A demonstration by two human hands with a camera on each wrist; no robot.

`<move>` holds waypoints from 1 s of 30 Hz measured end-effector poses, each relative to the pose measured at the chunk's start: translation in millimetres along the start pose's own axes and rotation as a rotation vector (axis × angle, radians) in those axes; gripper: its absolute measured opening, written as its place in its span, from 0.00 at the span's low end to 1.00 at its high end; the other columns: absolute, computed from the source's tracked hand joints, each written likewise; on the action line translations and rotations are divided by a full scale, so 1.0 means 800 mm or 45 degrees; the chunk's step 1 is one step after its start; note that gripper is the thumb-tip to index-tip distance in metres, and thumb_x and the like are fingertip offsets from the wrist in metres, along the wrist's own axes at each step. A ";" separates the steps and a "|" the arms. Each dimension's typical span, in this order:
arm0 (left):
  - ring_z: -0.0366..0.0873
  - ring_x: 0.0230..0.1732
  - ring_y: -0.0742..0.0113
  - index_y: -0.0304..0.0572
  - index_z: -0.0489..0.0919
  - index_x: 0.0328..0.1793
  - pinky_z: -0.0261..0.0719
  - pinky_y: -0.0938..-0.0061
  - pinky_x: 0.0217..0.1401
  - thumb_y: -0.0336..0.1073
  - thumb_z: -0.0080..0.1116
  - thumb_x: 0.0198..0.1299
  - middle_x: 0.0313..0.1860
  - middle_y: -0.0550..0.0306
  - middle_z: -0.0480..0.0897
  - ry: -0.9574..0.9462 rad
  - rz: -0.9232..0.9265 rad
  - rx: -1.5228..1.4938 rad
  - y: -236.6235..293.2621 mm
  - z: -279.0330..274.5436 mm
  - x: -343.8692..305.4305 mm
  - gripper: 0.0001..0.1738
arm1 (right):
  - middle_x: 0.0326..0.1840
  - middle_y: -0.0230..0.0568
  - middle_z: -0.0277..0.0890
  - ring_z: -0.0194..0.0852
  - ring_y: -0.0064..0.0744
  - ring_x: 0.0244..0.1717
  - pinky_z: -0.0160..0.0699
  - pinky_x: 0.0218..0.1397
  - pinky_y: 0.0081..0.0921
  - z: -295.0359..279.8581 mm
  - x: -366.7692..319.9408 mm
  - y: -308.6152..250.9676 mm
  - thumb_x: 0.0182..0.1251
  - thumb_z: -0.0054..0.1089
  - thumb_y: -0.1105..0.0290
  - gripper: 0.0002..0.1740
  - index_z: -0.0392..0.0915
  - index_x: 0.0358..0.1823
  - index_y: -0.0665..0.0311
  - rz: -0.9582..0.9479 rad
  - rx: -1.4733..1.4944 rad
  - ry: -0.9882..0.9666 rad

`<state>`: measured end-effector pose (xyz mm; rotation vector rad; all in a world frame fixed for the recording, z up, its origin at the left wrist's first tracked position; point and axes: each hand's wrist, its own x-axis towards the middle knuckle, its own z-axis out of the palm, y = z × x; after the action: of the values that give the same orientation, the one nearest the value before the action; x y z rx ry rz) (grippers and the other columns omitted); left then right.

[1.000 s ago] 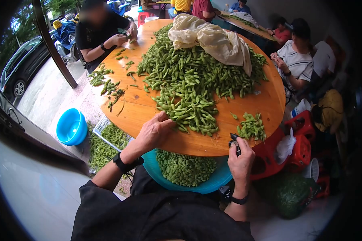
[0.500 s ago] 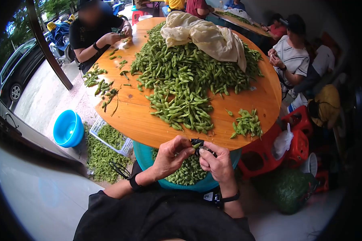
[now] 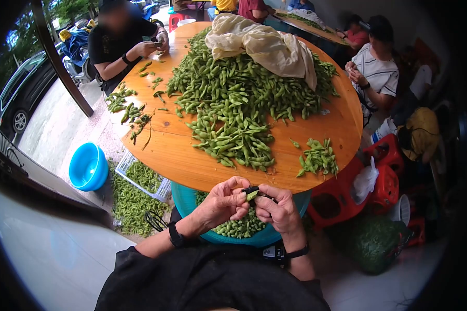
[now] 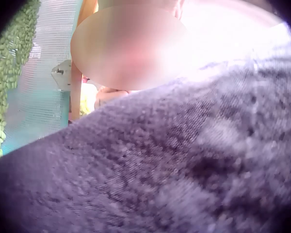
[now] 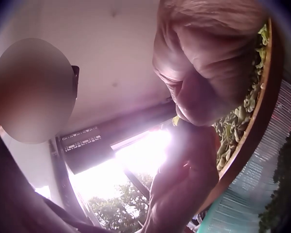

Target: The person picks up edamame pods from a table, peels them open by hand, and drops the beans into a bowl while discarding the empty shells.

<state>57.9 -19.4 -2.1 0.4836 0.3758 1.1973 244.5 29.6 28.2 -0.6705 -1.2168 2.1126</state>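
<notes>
In the head view, my left hand [image 3: 220, 203] pinches a green pod [image 3: 251, 195] between thumb and fingers at the table's near edge. My right hand [image 3: 279, 208] meets it there, its fingers curled round a small black tool [image 3: 253, 189] that touches the pod. Below both hands, a blue-green basin [image 3: 184, 199] holds shelled beans [image 3: 238, 225]. In the right wrist view the right hand [image 5: 208, 58] and the left hand [image 5: 182, 179] touch at the fingertips, and a sliver of the pod [image 5: 176, 120] shows. The left wrist view shows mostly dark cloth [image 4: 160, 160].
Pods [image 3: 233, 98] are heaped on the round wooden table [image 3: 166, 150] under a pale cloth [image 3: 264, 46]; a smaller pile [image 3: 319, 158] lies right. A blue basin [image 3: 88, 166] and a pod-filled crate [image 3: 163, 189] stand left, red stools [image 3: 384, 186] right. Two people sit across the table.
My left hand has left the pods at the table's edge and come right with a pod. My right hand has moved up and left with the black tool to meet it.
</notes>
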 end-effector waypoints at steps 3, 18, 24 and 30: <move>0.73 0.24 0.74 0.40 0.72 0.61 0.66 0.80 0.23 0.33 0.61 0.67 0.28 0.60 0.79 -0.056 0.219 0.450 -0.006 -0.007 0.002 0.18 | 0.26 0.25 0.68 0.62 0.11 0.21 0.59 0.21 0.11 0.008 -0.002 0.000 0.72 0.53 0.76 0.11 0.78 0.51 0.73 0.001 -0.043 0.038; 0.76 0.27 0.68 0.32 0.70 0.65 0.75 0.69 0.33 0.26 0.48 0.69 0.29 0.51 0.79 0.146 0.148 1.279 -0.002 -0.013 -0.003 0.19 | 0.31 0.50 0.76 0.78 0.50 0.30 0.74 0.31 0.35 0.037 0.002 0.014 0.58 0.60 0.80 0.10 0.80 0.42 0.73 -0.606 -1.390 0.427; 0.80 0.38 0.69 0.36 0.65 0.72 0.79 0.73 0.45 0.26 0.53 0.67 0.33 0.53 0.83 -0.045 0.070 0.715 0.005 -0.004 -0.010 0.27 | 0.33 0.50 0.75 0.78 0.51 0.31 0.74 0.33 0.38 0.017 0.003 -0.008 0.60 0.58 0.81 0.09 0.80 0.42 0.72 -0.761 -1.454 0.572; 0.85 0.50 0.61 0.43 0.77 0.63 0.78 0.70 0.58 0.32 0.63 0.64 0.43 0.53 0.88 0.016 0.251 1.939 0.065 -0.002 -0.013 0.20 | 0.47 0.64 0.77 0.78 0.62 0.46 0.75 0.46 0.47 -0.052 -0.005 -0.044 0.64 0.54 0.80 0.18 0.73 0.55 0.76 -0.514 -1.845 1.039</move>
<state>12.9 -14.1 25.1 1.8382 1.2682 0.9034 283.9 64.7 41.0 -1.4647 -1.9399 0.2190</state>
